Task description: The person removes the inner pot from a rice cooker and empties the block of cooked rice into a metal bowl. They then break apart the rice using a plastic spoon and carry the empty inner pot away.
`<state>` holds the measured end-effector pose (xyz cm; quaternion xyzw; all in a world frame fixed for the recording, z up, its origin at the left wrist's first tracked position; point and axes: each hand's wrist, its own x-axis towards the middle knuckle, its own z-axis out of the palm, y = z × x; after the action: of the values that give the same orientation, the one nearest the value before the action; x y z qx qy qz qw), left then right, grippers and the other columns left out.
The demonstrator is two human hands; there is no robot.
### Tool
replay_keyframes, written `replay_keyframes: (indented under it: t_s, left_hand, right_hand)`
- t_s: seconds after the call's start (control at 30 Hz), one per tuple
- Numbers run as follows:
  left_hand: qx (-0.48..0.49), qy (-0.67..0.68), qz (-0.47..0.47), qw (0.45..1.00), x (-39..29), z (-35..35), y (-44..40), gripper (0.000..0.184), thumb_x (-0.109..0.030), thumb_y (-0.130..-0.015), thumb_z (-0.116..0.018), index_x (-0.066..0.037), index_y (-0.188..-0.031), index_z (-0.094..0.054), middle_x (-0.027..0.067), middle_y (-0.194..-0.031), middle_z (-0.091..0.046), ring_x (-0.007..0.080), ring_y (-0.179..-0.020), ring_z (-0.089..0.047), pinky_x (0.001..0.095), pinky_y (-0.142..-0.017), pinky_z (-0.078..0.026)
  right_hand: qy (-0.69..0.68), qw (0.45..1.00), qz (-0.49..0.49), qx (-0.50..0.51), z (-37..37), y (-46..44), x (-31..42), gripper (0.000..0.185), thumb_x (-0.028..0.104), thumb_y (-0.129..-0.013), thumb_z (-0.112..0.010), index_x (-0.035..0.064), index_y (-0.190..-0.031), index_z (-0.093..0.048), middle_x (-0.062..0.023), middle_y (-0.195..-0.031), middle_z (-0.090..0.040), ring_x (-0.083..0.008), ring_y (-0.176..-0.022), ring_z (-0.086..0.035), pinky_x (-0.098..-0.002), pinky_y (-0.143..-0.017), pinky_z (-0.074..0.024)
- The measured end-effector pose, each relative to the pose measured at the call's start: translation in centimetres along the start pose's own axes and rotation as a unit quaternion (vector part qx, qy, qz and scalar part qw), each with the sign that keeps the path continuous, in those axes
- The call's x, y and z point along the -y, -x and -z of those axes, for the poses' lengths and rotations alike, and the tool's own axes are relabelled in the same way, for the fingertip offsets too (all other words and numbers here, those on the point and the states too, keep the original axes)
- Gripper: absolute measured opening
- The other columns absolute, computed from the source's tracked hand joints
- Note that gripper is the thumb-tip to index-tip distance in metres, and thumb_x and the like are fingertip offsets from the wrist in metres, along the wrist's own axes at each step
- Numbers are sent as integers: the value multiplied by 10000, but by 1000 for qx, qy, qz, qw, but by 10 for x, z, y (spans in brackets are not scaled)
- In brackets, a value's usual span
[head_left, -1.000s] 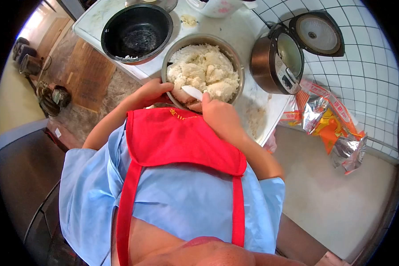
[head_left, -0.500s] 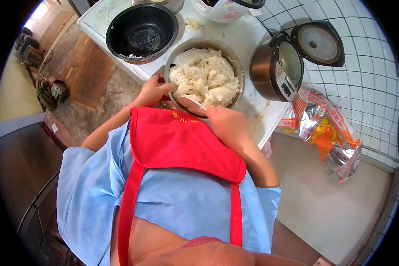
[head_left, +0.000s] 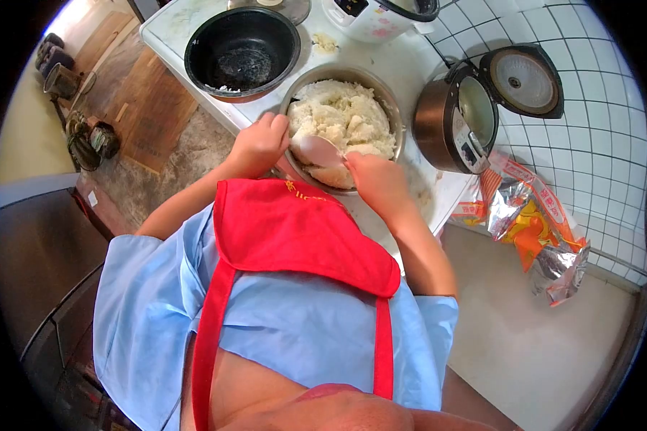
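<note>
A metal bowl [head_left: 389, 92] heaped with cooked white rice [head_left: 349, 115] stands near the table's front edge. My left hand [head_left: 261, 141] is closed on the bowl's left rim. In my right hand [head_left: 375, 179], fingers wrapped round the handle, is a pale rice paddle [head_left: 319, 151]. Its broad blade lies over the rice at the near side of the bowl, pointing left. Beyond my left hand sits a black inner pot [head_left: 243, 54] with a few rice grains stuck to its inside.
A brown rice cooker [head_left: 438, 122] with its lid up stands at the right, beside the tiled wall. Behind the bowl is a white rice cooker [head_left: 370, 21], with spilled rice [head_left: 325, 42] nearby. A crumpled foil packet [head_left: 532, 223] hangs off the table's right side.
The paddle blade has come up from the bowl's near edge and now lies flatter over the rice. My left hand sits higher on the rim. The whole view has shifted slightly.
</note>
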<state>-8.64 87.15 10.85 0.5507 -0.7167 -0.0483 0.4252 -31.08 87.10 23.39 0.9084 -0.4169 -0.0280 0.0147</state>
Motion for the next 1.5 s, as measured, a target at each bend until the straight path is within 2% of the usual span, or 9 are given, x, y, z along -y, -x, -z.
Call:
replay_keyframes:
  t_s: [0.47,0.6,0.7,0.83,0.9,1.0,1.1,1.23,1.5]
  left_hand:
    - [150,-33,-52,987,-16,42,-12,284,-108,-786,-547,-69,-1066,-516,144,-855,-548,339,-772,-601,413,-630,-502]
    - [61,45,-18,997,-2,61,-6,312,-76,-766,-557,-67,-1078,-551,145,-1029,-585,315,-873,-599,385,-737,-500]
    - [-149,51,29,987,25,87,-16,295,-2,-753,-584,-66,-1041,-581,119,-946,-588,233,-751,-598,320,-656,-495]
    - [-259,-21,169,951,91,110,-36,462,-115,-753,-684,-43,-1176,-514,121,-957,-556,152,-665,-541,282,-626,-473]
    - [-236,-38,202,950,124,111,-46,497,-217,-789,-690,-26,-1202,-493,113,-985,-544,144,-663,-534,281,-597,-467]
    - [-102,252,428,862,126,115,-58,506,-314,-819,-674,-9,-1180,-493,71,-924,-561,111,-648,-530,246,-548,-451]
    - [56,353,460,813,145,116,-67,498,-360,-842,-646,-2,-1157,-499,27,-827,-576,78,-606,-515,205,-507,-426]
    - [109,455,457,757,166,109,-71,442,-336,-862,-613,1,-1129,-512,62,-856,-637,97,-658,-597,208,-583,-505]
    - [181,540,517,639,164,120,-78,319,-58,-819,-479,81,-1106,-492,184,-1008,-625,270,-868,-649,427,-812,-545]
  right_hand:
    - [48,993,-82,-70,8,12,-37,123,184,-882,-481,76,-886,-538,-137,-741,-608,-359,-678,-614,-449,-590,-489]
    - [-9,985,-95,-141,22,17,-52,231,143,-868,-498,63,-1078,-557,-161,-802,-596,-365,-757,-603,-446,-642,-482]
    - [-14,982,-108,-156,18,17,-66,343,108,-856,-513,55,-1194,-523,-175,-872,-574,-361,-822,-576,-447,-687,-470]
    - [-39,985,-90,-145,10,15,-73,340,89,-844,-526,54,-1182,-534,-170,-906,-559,-343,-860,-550,-434,-730,-457]
    - [-34,986,-66,-151,6,13,-73,345,80,-838,-530,59,-1182,-535,-159,-896,-561,-338,-858,-548,-425,-740,-455]
    - [-65,983,-58,-160,5,11,-69,344,80,-829,-542,91,-1173,-550,-139,-898,-563,-324,-868,-547,-416,-751,-451]
    - [-83,985,-79,-131,15,18,-60,341,87,-816,-567,119,-1155,-566,-120,-909,-572,-313,-885,-551,-405,-759,-454]
    - [-118,973,-149,-132,33,41,-52,343,87,-808,-591,118,-1149,-572,-118,-940,-586,-315,-899,-560,-391,-768,-459]
    - [-150,950,-230,-146,9,42,-38,332,90,-823,-590,100,-1154,-567,-136,-982,-592,-323,-902,-564,-385,-775,-455]
